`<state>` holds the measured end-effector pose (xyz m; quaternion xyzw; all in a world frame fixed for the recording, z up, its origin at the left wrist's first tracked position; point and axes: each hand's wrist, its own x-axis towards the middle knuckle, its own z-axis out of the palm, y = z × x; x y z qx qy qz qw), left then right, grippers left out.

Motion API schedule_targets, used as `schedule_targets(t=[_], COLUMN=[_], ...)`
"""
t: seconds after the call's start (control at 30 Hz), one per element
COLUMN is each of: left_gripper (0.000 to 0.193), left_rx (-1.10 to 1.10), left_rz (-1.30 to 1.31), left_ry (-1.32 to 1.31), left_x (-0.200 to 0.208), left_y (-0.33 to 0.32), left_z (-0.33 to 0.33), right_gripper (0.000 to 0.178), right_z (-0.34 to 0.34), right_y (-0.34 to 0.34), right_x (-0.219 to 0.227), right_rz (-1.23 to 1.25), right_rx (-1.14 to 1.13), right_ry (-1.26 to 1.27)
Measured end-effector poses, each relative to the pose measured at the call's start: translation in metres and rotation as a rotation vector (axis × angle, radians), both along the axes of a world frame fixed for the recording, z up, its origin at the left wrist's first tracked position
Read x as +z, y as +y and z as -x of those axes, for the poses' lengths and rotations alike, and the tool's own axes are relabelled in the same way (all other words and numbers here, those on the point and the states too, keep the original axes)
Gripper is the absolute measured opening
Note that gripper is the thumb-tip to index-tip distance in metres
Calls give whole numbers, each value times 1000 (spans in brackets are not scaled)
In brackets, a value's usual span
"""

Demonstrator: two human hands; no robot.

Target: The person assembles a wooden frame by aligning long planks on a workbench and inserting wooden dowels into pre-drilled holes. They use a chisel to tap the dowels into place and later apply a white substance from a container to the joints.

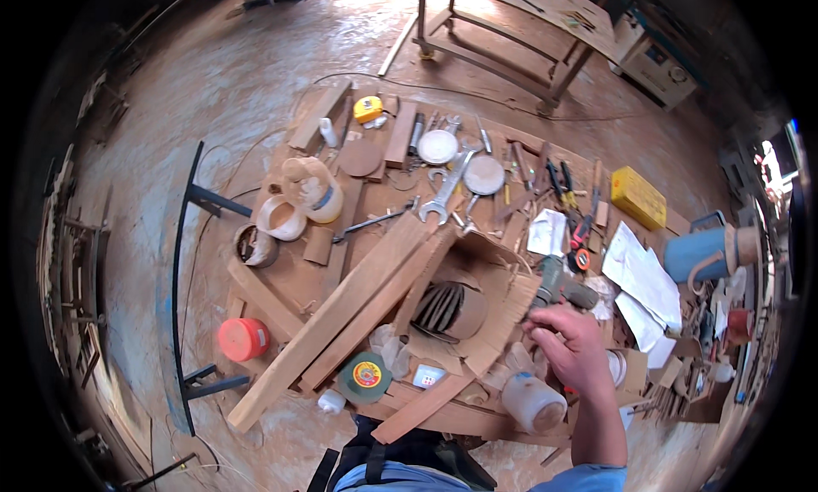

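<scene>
A red tub (244,339), a tape measure (368,109) (yellow).

R hand (573,347) w/ fingers curled, nr green drill (550,281) & cardbd box (504,289); lg wrench (449,189), planks (336,317) also on bench (294,279).

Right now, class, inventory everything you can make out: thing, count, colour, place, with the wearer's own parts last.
Table: one, brown, centre
Cardboard box: one, brown, mid-table
Wooden strips: several, brown, across table
Power tool: one, green, right of box
Large wrench: one, silver, beyond box
Tape measure: one, yellow, far edge
Yellow case: one, yellow, far right
Papers: several, white, right side
Blue container: one, blue, right edge
Red jar: one, red, left
Second table: one, brownish, top
Smaller clutter: uncountable, mixed colours, around these
Right grip: one, bare, beside box and power tool; hold unclear
Right forearm: one, bare, lower right
</scene>
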<state>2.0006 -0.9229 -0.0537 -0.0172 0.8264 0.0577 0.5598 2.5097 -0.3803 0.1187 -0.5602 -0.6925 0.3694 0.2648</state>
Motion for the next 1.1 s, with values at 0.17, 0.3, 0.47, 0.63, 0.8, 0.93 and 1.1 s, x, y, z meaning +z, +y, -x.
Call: schedule_targets(t=[0.17,0.3,0.47,0.63,0.8,0.93,1.1], left_gripper=[58,61,57,54,56,62,62], left_rx=[-4,2,-2,48,6,165,400], left_rz=[-63,-85,-98,-110,-206,-262,-278], left_ry=[23,16,-12,-23,-29,94,225], left_x=[11,5,3,-9,-31,-47,-11], left_y=[21,15,13,-8,-27,-68,-120], left_z=[-8,5,22,56,111,176,174], right_gripper=[16,17,17,20,23,27,31], right_z=[4,12,38,87,152,202,235], right_y=[-7,-19,-45,-53,-11,72,199], right_x=[-3,1,4,14,37,26,-32], right_rz=[23,29,63,89,138,134,229], right_rx=[-25,-46,-35,-15,-93,-38,-124], right_ry=[38,77,105,-24,150,137,135])
